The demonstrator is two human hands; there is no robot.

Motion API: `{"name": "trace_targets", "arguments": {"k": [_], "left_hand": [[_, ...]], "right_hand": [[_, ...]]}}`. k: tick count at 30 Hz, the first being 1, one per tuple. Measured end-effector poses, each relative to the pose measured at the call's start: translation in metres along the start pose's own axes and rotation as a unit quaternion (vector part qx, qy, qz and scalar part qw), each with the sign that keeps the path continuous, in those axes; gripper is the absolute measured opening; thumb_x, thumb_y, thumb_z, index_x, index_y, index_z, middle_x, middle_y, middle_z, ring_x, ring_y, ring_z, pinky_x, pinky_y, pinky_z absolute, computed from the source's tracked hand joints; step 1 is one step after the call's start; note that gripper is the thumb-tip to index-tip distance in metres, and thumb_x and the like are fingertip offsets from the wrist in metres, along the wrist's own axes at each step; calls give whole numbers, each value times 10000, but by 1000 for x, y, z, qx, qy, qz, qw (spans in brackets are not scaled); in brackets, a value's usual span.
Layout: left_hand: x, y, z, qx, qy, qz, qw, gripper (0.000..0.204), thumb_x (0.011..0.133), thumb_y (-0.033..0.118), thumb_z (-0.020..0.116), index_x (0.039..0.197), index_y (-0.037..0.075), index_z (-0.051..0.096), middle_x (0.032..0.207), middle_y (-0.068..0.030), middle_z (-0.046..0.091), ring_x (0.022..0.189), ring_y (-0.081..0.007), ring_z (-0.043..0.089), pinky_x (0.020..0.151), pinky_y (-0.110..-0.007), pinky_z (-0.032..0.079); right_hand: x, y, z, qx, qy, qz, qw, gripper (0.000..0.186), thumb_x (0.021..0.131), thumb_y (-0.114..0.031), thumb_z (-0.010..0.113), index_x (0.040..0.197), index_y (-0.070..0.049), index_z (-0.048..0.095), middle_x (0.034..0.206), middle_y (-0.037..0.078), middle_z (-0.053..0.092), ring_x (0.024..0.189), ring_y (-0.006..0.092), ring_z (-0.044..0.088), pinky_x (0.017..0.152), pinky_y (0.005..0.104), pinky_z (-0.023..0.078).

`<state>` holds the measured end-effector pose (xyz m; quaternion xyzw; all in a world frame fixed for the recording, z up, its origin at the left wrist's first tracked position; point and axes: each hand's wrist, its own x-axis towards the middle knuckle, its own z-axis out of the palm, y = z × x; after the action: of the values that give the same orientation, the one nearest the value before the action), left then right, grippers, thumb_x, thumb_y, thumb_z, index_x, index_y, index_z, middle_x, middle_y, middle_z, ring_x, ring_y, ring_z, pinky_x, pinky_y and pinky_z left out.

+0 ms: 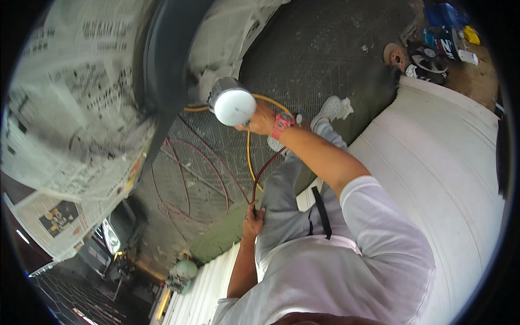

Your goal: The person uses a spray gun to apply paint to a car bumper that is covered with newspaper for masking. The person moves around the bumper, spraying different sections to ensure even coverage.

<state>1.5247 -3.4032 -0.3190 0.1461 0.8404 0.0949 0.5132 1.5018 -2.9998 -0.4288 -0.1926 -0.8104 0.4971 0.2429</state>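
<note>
A spray gun with a round white-lidded cup (234, 104) is gripped in my right hand (260, 118), whose fingers are partly hidden behind the cup. A pink watch (282, 123) circles that wrist. The gun is close to a dark grey painted panel (173, 51), which has newspaper masking (81, 97) on both sides. Lower down, in front of my legs, my left hand (253, 221) is closed around a dark red air hose (259, 177). This hose arcs up toward my right hand. The gun's nozzle and trigger are out of sight.
Loops of red hose (187, 203) and a yellow hose (249, 154) lie on the dark mesh floor. Ridged white sheeting (433, 162) stands to the right. Containers and a fan (428, 57) sit at the far right. A greenish tank (185, 269) stands at the lower left.
</note>
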Motion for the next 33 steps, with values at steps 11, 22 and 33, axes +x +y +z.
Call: {"name": "trace_targets", "arguments": {"k": [11, 22, 33], "left_hand": [[14, 22, 5, -137, 97, 33, 985, 447, 984, 47, 743, 1316, 141, 458, 900, 17, 562, 777, -111, 561, 764, -265, 493], [113, 118, 3, -5, 338, -19, 941, 446, 1034, 304, 702, 1358, 47, 534, 1082, -139, 606, 990, -288, 601, 851, -419, 506], [286, 149, 54, 107, 491, 0, 864, 537, 1051, 458, 619, 1368, 25, 647, 1301, -202, 668, 1221, -402, 570, 1048, -515, 434]], "right_hand": [[68, -2, -278, 188, 336, 111, 916, 610, 1133, -475, 419, 1578, -68, 512, 1074, 63, 730, 896, 88, 650, 684, 256, 535], [105, 184, -325, 164, 520, 238, 803, 496, 1137, -409, 444, 1300, 12, 650, 951, 134, 740, 786, 174, 713, 625, 319, 559], [162, 371, -242, 113, 542, 166, 816, 532, 1098, -360, 534, 1455, 29, 600, 1306, 348, 671, 1240, 480, 656, 1028, 465, 531]]}}
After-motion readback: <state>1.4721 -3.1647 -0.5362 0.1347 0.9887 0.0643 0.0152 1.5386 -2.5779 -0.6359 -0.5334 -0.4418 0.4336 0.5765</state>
